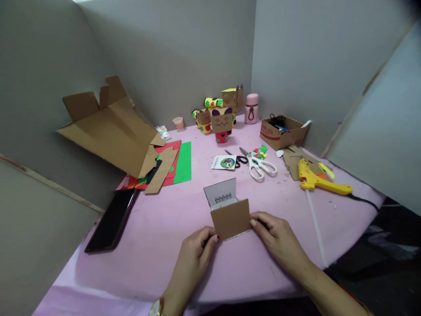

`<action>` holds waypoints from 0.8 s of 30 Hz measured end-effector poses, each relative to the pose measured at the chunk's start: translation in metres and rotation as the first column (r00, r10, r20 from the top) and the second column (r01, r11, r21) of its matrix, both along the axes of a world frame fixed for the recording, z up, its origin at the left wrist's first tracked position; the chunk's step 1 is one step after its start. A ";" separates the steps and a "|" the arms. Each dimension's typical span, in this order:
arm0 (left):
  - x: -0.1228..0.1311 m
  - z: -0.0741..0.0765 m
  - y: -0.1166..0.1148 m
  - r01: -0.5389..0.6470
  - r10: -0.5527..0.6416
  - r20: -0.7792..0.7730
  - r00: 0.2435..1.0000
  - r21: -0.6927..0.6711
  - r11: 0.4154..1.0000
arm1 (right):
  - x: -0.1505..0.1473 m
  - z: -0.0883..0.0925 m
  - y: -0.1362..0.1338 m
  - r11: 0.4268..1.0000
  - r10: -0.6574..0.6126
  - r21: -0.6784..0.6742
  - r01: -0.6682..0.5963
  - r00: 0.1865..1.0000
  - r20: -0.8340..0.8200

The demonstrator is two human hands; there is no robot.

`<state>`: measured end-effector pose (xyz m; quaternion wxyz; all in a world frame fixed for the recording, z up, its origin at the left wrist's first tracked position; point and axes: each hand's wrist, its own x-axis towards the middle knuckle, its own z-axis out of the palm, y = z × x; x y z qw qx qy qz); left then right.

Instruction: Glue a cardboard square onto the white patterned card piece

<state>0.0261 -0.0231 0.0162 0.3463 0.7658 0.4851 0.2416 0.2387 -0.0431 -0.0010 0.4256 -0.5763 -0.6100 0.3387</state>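
Note:
A small folded cardboard piece [231, 218], brown on the near face with a white printed flap standing up behind it, rests on the pink table [158, 228]. My left hand [196, 249] pinches its lower left corner with curled fingers. At its right edge, my right hand [276, 235] grips the piece with thumb and fingertips. Both wrists come in from the bottom edge; a watch shows on the left one.
White-handled scissors [259, 165], black scissors and a small card [224, 162] lie beyond. A yellow glue gun [317, 179] and a glue stick [315, 226] lie right. A phone [112, 219], coloured foam sheets [179, 162], a large cardboard sheet [112, 127], cardboard figures [222, 119] and an open box [283, 131] stand around.

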 end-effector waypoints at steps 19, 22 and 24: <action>0.000 -0.001 0.000 0.004 -0.003 -0.025 1.000 0.022 1.000 | 0.001 0.000 0.002 1.000 0.008 0.010 -0.008 1.000 0.002; 0.001 0.001 0.000 0.000 0.001 -0.017 1.000 0.020 1.000 | 0.001 0.000 0.002 1.000 0.006 0.008 -0.006 1.000 -0.004; 0.001 0.001 0.001 -0.002 0.003 -0.012 1.000 0.016 1.000 | 0.001 0.000 0.002 1.000 0.008 0.007 -0.008 1.000 -0.012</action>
